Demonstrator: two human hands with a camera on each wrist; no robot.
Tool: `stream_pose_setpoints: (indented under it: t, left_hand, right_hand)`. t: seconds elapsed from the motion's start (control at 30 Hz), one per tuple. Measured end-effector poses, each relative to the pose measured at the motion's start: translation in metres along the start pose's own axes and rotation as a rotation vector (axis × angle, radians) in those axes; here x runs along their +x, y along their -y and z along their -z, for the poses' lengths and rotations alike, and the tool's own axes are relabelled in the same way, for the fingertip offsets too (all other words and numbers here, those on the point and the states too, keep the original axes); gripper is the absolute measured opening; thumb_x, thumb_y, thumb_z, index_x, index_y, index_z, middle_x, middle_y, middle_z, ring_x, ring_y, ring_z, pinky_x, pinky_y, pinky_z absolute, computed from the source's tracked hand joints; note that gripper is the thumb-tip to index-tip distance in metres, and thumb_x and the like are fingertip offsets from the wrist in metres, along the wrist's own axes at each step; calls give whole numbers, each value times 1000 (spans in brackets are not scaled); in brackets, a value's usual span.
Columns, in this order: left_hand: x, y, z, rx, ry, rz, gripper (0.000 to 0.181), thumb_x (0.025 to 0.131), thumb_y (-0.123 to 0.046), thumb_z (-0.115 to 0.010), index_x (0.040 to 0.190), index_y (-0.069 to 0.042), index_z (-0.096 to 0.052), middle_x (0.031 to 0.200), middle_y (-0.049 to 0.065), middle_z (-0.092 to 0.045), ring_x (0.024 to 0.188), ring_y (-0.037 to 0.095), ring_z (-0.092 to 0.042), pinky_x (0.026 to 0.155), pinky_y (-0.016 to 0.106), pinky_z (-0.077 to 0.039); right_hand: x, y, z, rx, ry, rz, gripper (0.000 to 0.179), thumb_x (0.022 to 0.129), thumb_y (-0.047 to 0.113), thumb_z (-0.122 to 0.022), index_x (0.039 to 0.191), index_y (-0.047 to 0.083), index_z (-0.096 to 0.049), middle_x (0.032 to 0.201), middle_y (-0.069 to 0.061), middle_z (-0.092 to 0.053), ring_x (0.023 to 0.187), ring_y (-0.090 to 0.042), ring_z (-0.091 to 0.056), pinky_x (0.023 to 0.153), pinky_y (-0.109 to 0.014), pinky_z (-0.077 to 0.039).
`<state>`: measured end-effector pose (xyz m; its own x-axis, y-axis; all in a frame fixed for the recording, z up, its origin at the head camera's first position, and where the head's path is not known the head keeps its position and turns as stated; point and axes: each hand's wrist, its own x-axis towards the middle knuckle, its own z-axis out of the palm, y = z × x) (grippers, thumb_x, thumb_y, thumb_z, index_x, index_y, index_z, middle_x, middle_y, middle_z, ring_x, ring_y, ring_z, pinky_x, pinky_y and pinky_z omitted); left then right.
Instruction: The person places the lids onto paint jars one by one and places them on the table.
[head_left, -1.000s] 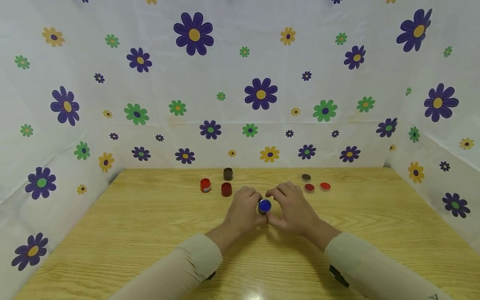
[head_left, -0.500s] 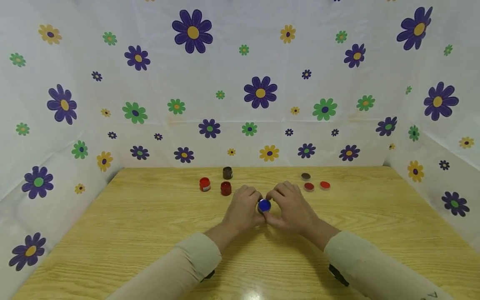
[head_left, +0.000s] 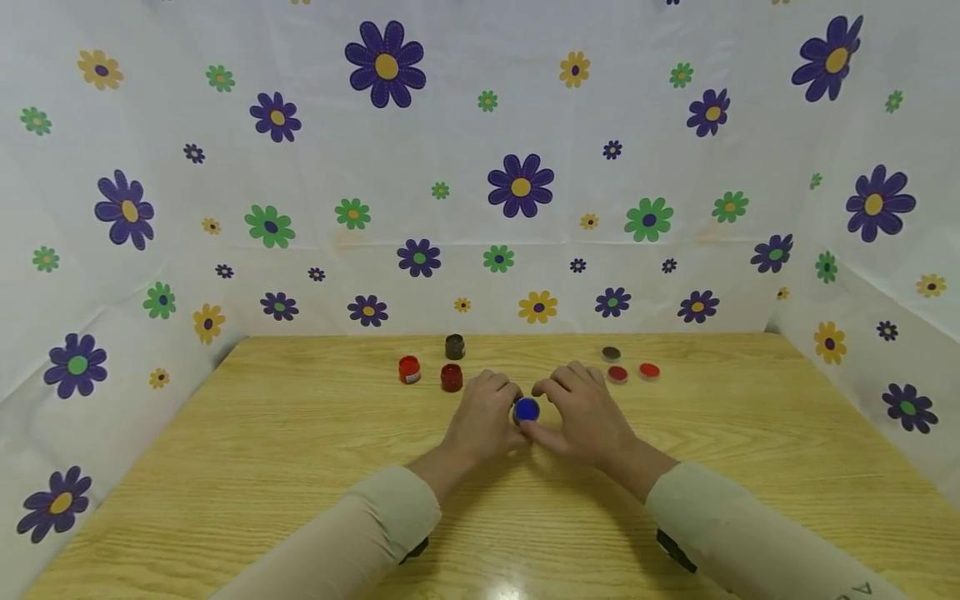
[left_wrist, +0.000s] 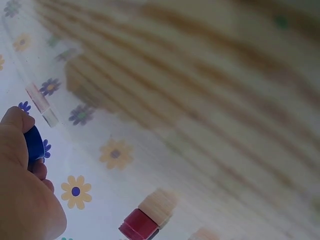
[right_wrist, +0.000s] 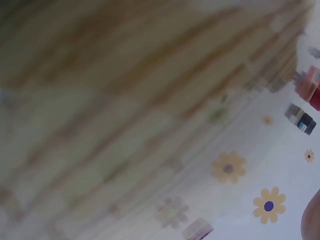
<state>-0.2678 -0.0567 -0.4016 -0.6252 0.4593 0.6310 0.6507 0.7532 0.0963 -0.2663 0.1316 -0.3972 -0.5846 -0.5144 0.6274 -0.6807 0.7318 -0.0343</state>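
Note:
A small paint jar with a blue top (head_left: pixel 527 409) is between both hands, close over the wooden table in the head view. My left hand (head_left: pixel 483 421) grips it from the left. My right hand (head_left: pixel 588 421) has its thumb at the front edge of the blue top and its fingers bent round the far right side. In the left wrist view, the left hand (left_wrist: pixel 25 195) curls round the blue jar (left_wrist: pixel 35 145). Only a sliver of the right hand (right_wrist: pixel 312 220) shows in the right wrist view. Fingers hide much of the jar's side.
Left of the hands stand a red jar (head_left: pixel 409 370), a dark red jar (head_left: pixel 452 377) and a dark brown jar (head_left: pixel 454 347), all lidless. Towards the back right lie a dark lid (head_left: pixel 611 353), a dark red lid (head_left: pixel 617 374) and a red lid (head_left: pixel 649 372). Flowered cloth (head_left: pixel 450 150) surrounds the table.
The blue-topped jar has shifted slightly left, and the right thumb has moved up onto the front edge of its top. The other jars and lids have stayed put.

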Motion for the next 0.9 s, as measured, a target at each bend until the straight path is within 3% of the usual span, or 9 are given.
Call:
stream_pose_setpoints:
  t: [0.3,0.63,0.9]
  left_hand:
    - [0,1,-2,-11,-26,-19,37,63,-32,-92,81,-10,-68,78,-1,-64,76,17,-55,73,33,-46]
    - [1,2,-5,2,-44,-48,35,62,-30,-91,79,-10,-68,77,-1,-64,76,17,-56,71,31,-46]
    - [1,4,-3,24,-17,-39,36,62,-31,-91,80,-10,-68,79,-2,-64,77,16,-54,72,30,-45]
  right_hand:
    - [0,-2,-2,25,25,94,33,79,31,-73,103,10,-66,94,-1,-58,89,-18,-47,80,-36,-40]
    - [0,-2,-3,19,27,100,30,79,32,-76,98,11,-66,91,1,-57,88,-17,-47,77,-33,-40]
    - [0,-1,-2,-10,17,100,30,81,34,-75,97,11,-65,91,1,-58,87,-17,-47,80,-34,-42]
